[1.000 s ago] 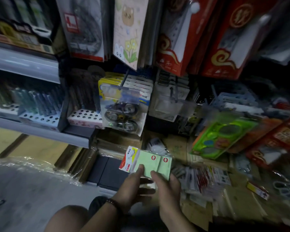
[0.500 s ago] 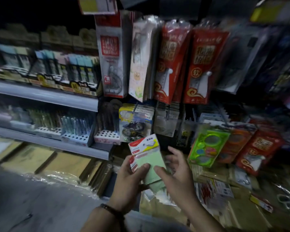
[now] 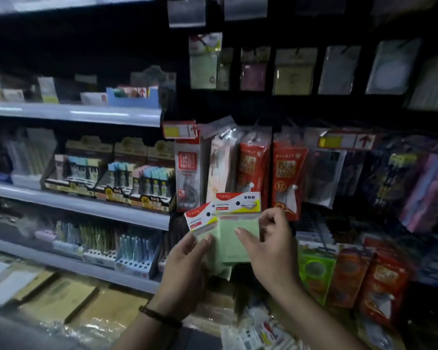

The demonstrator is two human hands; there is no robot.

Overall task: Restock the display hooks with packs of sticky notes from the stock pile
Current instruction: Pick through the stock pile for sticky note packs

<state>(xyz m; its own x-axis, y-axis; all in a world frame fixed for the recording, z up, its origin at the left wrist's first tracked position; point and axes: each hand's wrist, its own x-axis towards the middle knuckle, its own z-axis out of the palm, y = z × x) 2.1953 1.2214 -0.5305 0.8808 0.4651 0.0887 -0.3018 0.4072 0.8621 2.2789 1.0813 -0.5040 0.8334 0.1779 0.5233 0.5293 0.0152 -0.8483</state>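
Two packs of sticky notes are held up just below and in front of the red hanging packs. Each is a flat, square pad of pale green paper under a stiff white header card with a red band, a yellow corner and a dark punched hole. The front pack overlaps the rear pack, which leans out to the left of it.

The left hand grips the rear pack from below, thumb pressed on its face. The right hand pinches the front pack, thumb on the green face and fingers curled round its right edge. A dark beaded bracelet circles the left wrist.

Left of the red packs run pale, smooth-edged shelves with boxed pens and refills. Above them, a dim row of glossy hanging packs sits on a dark panel. The room is poorly lit and the edges blur.
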